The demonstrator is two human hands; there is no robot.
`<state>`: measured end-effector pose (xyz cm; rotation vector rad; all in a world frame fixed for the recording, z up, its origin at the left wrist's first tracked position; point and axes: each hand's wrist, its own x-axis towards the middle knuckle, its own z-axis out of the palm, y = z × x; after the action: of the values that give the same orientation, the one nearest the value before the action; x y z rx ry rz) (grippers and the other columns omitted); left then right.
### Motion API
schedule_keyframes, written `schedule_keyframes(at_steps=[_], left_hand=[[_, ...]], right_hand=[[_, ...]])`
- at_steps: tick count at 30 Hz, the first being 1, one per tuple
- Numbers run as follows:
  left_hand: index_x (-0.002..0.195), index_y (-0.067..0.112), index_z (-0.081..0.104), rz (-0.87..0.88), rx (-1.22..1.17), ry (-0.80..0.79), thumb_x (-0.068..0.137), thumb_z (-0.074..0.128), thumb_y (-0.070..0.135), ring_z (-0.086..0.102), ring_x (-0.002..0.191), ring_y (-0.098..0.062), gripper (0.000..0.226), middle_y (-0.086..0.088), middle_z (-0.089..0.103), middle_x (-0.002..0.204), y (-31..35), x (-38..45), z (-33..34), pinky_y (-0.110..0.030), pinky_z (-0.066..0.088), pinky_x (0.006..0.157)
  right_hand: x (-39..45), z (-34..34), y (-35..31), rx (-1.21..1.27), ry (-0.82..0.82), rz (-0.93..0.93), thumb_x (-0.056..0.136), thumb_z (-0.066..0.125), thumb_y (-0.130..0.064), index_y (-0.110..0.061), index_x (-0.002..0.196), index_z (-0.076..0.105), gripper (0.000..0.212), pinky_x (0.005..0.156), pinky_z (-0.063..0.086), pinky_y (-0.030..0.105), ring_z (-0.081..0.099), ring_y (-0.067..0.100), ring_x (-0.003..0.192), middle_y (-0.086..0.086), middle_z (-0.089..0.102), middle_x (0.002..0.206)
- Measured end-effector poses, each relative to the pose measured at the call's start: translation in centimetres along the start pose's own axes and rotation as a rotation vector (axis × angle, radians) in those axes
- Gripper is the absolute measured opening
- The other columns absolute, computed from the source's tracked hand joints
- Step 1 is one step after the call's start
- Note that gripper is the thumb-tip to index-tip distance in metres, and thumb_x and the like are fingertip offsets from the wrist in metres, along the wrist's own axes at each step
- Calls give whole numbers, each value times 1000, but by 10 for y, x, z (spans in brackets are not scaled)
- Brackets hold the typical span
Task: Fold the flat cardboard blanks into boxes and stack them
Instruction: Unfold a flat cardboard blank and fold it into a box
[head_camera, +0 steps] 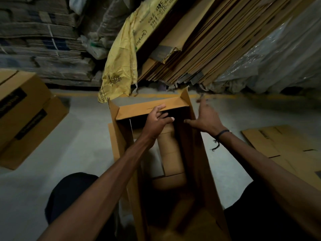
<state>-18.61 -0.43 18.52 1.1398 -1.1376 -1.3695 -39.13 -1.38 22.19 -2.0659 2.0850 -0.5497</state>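
Head view: leaning blanks (199, 46) behind box (196, 153).

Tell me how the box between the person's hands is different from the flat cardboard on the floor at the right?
The box in the hands is opened into a hollow tube with its far flap folded in; the flat blank lies collapsed on the floor. The left hand presses that flap and the right hand rests on the box's side wall; nothing touches the flat blank. Both are brown corrugated cardboard.
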Motion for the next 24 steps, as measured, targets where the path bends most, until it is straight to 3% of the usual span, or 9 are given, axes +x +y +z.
schedule_keyframes(at_steps=[2,4,6,8,11,16,18,21,24], left_hand=[[135,21,55,-9,-36,18,77,81,18,62,122,-17,64,-9,63,131,5,-2,4,-33,53,99],[136,20,56,-16,-58,47,78,81,23,66,115,-17,63,-6,68,126,11,-1,6,-38,54,100],[139,18,54,-3,-68,62,81,80,24,67,113,-16,64,-5,69,125,23,3,9,-41,53,101],[140,17,53,16,-70,67,83,80,24,66,114,-16,63,-6,68,126,39,8,14,-41,54,101],[138,16,55,72,-65,78,84,80,26,68,111,-16,60,-6,69,122,71,18,20,-39,55,99],[136,12,57,153,-133,95,81,83,38,69,108,-12,66,-3,70,119,125,28,30,-37,58,95],[133,11,59,160,-194,103,78,83,45,68,112,-14,69,-4,69,122,139,30,32,-41,58,95],[131,9,61,146,-326,98,84,77,48,67,113,-22,64,-9,69,123,148,30,30,-48,58,93],[137,10,53,52,-462,113,88,73,46,66,112,-29,63,-12,66,126,141,25,32,-44,60,86]], right_hand=[[-4,4,-3,42,-197,-59,79,76,-26,-16,131,47,61,71,55,43,65,39,91,16,68,102],[-9,4,-6,76,-120,-128,81,69,-15,-15,124,52,47,68,55,44,65,40,85,16,69,96],[-11,-1,-9,97,-30,-164,79,65,-13,-17,128,53,50,62,54,41,64,35,75,13,69,88],[-10,-11,-11,115,32,-190,79,62,-9,-15,131,53,54,55,44,31,60,31,68,11,66,82],[-6,-31,-16,113,108,-215,77,58,-3,-15,136,51,60,50,35,27,55,26,63,9,63,78],[4,-66,-34,18,246,-239,82,58,-7,-18,149,39,71,53,50,35,59,26,62,6,62,77],[5,-79,-47,-74,278,-203,83,62,-9,-19,154,31,79,56,51,37,65,36,71,14,66,88],[-5,-76,-66,-265,339,-167,83,66,-5,-13,159,22,88,54,37,34,65,37,73,17,62,128],[-24,-41,-79,-342,281,-210,89,58,-4,-8,161,5,89,53,43,33,64,28,71,15,24,164]])
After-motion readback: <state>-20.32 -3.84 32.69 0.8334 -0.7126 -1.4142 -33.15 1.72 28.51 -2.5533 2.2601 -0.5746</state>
